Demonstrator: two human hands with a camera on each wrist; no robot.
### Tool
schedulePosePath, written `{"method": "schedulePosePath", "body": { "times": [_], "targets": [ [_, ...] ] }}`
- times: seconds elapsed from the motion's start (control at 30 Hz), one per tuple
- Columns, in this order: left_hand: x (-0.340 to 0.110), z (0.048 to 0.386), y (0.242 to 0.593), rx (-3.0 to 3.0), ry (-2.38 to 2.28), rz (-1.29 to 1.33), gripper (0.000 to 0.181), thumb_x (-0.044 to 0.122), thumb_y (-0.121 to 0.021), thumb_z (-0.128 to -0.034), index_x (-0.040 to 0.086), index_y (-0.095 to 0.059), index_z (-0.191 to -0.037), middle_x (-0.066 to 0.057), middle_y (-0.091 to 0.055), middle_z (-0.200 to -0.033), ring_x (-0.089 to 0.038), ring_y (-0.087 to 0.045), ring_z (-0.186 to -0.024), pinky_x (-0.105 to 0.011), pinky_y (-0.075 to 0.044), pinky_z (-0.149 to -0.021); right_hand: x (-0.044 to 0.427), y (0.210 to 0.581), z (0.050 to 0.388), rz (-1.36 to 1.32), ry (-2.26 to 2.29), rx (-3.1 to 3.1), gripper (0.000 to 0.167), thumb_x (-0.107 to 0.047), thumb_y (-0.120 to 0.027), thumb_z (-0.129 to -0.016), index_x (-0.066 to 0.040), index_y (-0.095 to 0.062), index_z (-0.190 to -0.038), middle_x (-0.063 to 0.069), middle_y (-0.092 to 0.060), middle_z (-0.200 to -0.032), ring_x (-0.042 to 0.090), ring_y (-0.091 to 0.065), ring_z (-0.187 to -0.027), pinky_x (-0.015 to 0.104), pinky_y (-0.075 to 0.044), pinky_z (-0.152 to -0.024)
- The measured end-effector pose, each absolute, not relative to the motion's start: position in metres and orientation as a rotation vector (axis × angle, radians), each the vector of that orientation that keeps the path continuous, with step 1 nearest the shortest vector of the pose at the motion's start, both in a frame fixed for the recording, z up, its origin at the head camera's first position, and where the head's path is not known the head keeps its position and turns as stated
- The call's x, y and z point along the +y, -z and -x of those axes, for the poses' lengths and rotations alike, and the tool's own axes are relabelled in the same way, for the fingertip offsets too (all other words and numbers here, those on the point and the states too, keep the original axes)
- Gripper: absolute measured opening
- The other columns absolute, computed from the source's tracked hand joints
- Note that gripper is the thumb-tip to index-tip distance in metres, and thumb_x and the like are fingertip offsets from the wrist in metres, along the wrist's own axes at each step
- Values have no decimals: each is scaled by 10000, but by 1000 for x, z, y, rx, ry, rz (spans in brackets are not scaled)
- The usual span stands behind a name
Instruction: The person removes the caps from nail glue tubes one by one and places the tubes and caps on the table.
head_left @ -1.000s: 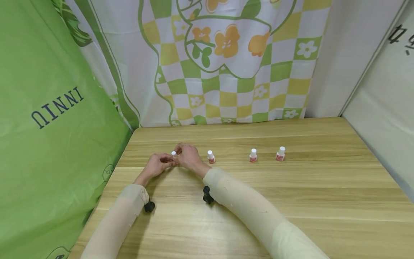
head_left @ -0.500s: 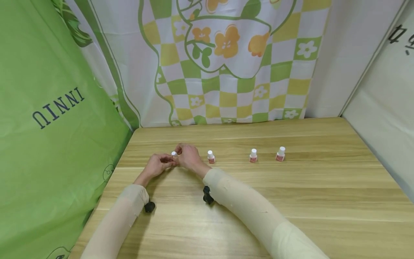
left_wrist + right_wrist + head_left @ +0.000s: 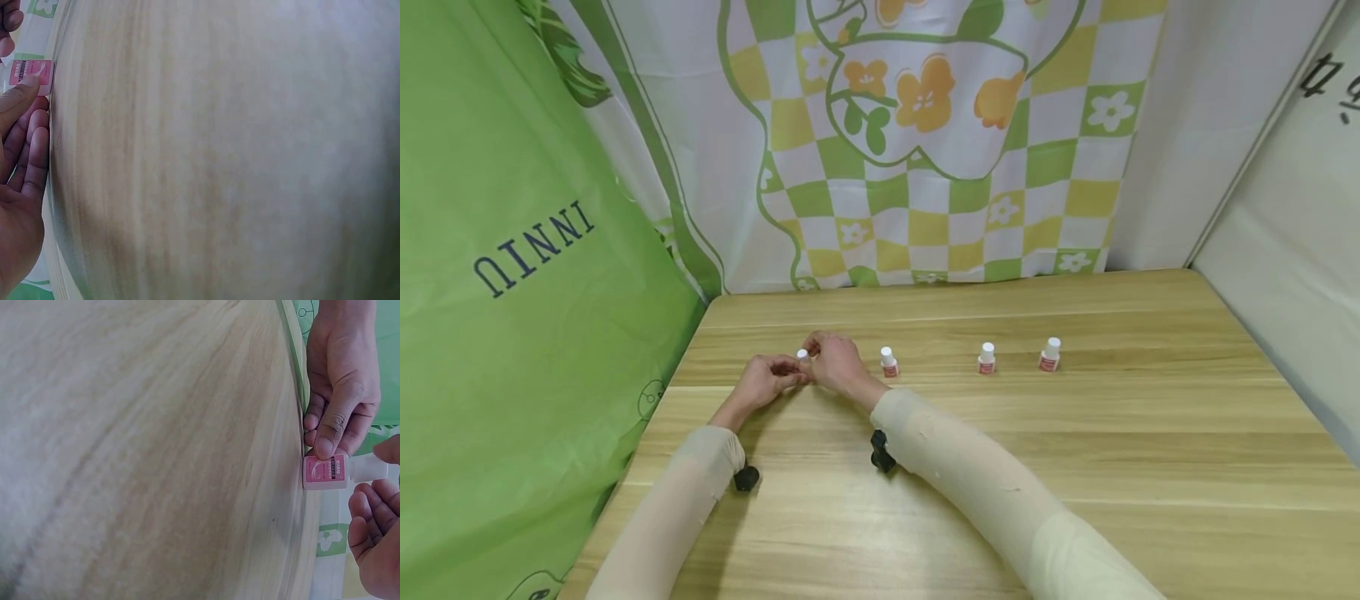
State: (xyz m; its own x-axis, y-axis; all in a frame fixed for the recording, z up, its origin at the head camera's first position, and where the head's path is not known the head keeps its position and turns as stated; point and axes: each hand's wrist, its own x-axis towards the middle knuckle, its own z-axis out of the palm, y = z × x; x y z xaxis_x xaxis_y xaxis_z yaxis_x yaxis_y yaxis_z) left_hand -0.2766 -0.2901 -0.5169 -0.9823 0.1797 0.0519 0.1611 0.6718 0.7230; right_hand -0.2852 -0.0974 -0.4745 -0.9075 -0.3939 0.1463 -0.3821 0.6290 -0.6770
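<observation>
At the table's left rear, a small white bottle with a pink label (image 3: 325,470) stands upright between both hands. The left hand (image 3: 760,385) pinches its body between thumb and fingers, the thumb (image 3: 22,97) lying over the label in the left wrist view. Around the white cap (image 3: 369,469) is the right hand (image 3: 841,364), with thumb above and fingers below it in the right wrist view. These fingers are loosely bent, and no firm contact with the cap shows. In the head view the cap top is visible between the hands.
Three similar bottles stand in a row to the right: one near the right hand (image 3: 889,363), one further along (image 3: 987,359) and one at the far end (image 3: 1050,355). Behind the wooden table (image 3: 1000,467) hangs a patterned curtain (image 3: 925,200); green cloth (image 3: 550,333) borders its left.
</observation>
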Motion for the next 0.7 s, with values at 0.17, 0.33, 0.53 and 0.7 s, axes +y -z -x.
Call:
{"method": "schedulePosePath", "body": {
  "times": [0.17, 0.33, 0.53, 0.7],
  "targets": [
    [-290, 277, 517, 2851, -1233, -293, 221, 183, -775, -880, 52, -775, -1059, -113, -773, -1055, -205, -716, -958, -172, -517, -760, -97, 473, 285, 626, 1185, 2798, 169, -291, -683, -934, -160, -681, -1041, -20, -720, -996, 160, -649, -928, 317, -486, -904],
    [-290, 277, 518, 2839, -1244, -284, 220, 187, -778, -878, 55, -776, -1053, -113, -773, -1052, -218, -715, -965, -170, -514, -762, -97, 474, 286, 627, 1194, 2790, 165, -289, -684, -937, -164, -682, -1044, -26, -722, -991, 156, -649, -919, 317, -487, -900],
    [-290, 276, 518, 2828, -1247, -269, 223, 194, -779, -876, 56, -776, -1051, -110, -774, -1047, -206, -712, -965, -168, -514, -765, -98, 474, 286, 645, 1209, 2799, 172, -284, -690, -930, -163, -688, -1052, -20, -728, -994, 151, -657, -914, 311, -493, -884],
    [-290, 276, 517, 2832, -1241, -253, 215, 199, -776, -880, 68, -778, -1050, -95, -775, -1051, -158, -711, -949, -174, -520, -771, -97, 475, 286, 655, 1225, 2796, 161, -276, -692, -925, -173, -687, -1048, -27, -720, -987, 138, -650, -906, 295, -497, -865]
  ]
}}
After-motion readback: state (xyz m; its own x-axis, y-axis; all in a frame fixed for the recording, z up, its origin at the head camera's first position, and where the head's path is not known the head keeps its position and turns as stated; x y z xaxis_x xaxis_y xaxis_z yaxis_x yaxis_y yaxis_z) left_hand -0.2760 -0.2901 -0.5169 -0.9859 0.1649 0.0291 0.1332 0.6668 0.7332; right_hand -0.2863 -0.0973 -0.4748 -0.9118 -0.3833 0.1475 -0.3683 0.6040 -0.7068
